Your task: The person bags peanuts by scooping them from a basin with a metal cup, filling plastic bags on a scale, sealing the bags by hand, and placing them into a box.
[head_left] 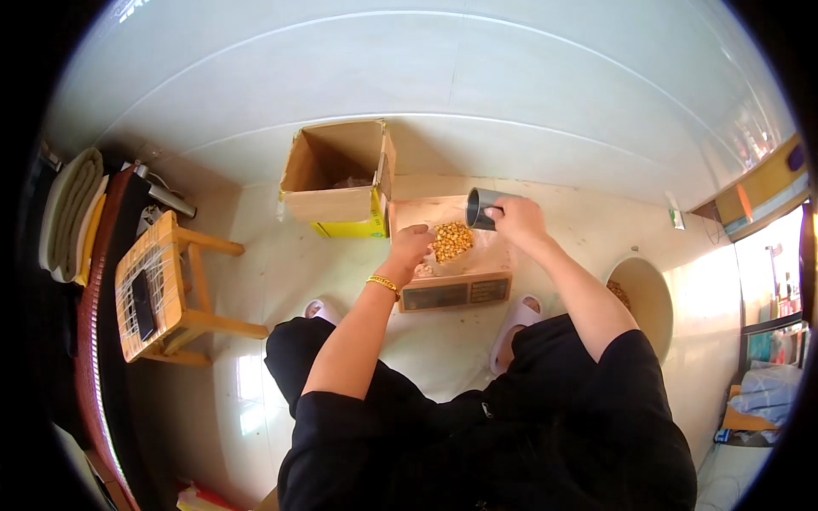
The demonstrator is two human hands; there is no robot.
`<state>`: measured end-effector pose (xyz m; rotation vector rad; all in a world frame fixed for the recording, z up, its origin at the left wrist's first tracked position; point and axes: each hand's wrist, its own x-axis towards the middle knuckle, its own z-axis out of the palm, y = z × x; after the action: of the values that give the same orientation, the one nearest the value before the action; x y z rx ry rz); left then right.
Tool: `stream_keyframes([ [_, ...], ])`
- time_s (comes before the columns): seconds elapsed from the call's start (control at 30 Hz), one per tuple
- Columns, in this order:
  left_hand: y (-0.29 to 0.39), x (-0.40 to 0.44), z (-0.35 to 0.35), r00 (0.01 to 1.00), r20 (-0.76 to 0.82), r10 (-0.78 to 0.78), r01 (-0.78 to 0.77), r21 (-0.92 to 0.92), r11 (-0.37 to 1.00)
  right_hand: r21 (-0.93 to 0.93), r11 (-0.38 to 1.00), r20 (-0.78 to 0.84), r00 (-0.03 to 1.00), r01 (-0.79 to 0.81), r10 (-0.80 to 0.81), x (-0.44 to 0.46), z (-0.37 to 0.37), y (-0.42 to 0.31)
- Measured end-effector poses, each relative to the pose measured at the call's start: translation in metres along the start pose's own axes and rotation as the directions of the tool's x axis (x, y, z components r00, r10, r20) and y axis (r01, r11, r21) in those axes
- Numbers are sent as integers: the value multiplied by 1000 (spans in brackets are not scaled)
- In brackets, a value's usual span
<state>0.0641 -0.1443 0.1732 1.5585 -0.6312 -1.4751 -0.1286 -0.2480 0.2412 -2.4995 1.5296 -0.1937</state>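
My left hand (411, 247) pinches the edge of a clear plastic bag (490, 253). Golden kernels (452, 242), looking like corn or nuts, lie in that bag. Under it is a flat, box-shaped weighing scale (409, 298) with a dark display strip on its front. My right hand (518, 220) grips a grey cup (477, 209), which is tilted on its side with its mouth facing left, just above and right of the kernels. How full the cup is cannot be made out.
An open cardboard box (328, 204) stands by the wall. At the right, a pale bucket (654, 307) holds more brownish kernels. A wooden stool (175, 315) with a phone (142, 304) on it is at the left. Slippered feet flank the scale.
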Motion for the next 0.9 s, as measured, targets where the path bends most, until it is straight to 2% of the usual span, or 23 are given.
stream_keyframes([
  [0.13,2,2,2,999,-38,8,-3,122,992,228,963,-14,989,-142,149,-3,-17,21],
  [0.17,3,2,3,999,-32,7,-3,129,992,231,961,-17,987,-150,158,-5,-20,25],
  [0.23,4,5,3,997,-74,21,-7,186,983,542,776,159,946,-323,282,-11,-36,22],
  [0.27,3,6,4,998,-67,20,-7,194,981,545,771,158,944,-329,291,-13,-41,21],
  [0.33,-1,14,3,935,-149,323,-196,540,819,601,761,90,967,-245,240,-14,-48,20],
  [0.37,-2,18,2,911,-143,387,-206,655,727,606,755,88,964,-250,249,-13,-49,20],
  [0.4,-2,21,3,911,-135,389,-209,662,719,549,815,13,977,-186,214,-12,-51,21],
  [0.43,-4,22,4,852,-149,502,-284,674,682,483,867,-59,984,-121,171,-11,-51,21],
  [0.47,-6,23,4,779,-162,606,-353,686,636,490,863,-62,982,-124,176,-12,-52,21],
  [0.5,4,12,9,778,-157,608,-352,693,629,529,839,-61,981,-127,187,-12,-52,21],
  [0.57,35,-22,20,900,-56,432,-358,470,807,575,808,-62,978,-129,200,-13,-55,19],
  [0.6,38,-26,21,900,-51,433,-359,479,801,563,816,-60,979,-128,195,-14,-60,18],
  [0.67,41,-32,23,921,45,386,-326,631,704,558,820,-64,977,-132,201,-15,-63,20],
  [0.7,22,-18,21,839,65,541,-398,751,527,471,875,-77,983,-111,166,-15,-62,23],
  [0.73,24,-21,29,836,72,544,-403,754,519,378,922,-88,988,-85,127,-14,-62,25],
  [0.77,24,-23,40,874,26,485,-247,883,398,380,921,-96,987,-83,129,-14,-62,27],
  [0.83,11,-10,46,851,-14,525,-140,958,252,411,897,6,984,-162,176,-16,-61,30],
  [0.87,4,-3,49,838,-34,545,-77,981,180,413,897,-2,985,-159,175,-16,-59,33],
  [0.9,-7,15,45,843,-121,524,-115,912,395,438,885,3,984,-160,176,-15,-57,37],
])
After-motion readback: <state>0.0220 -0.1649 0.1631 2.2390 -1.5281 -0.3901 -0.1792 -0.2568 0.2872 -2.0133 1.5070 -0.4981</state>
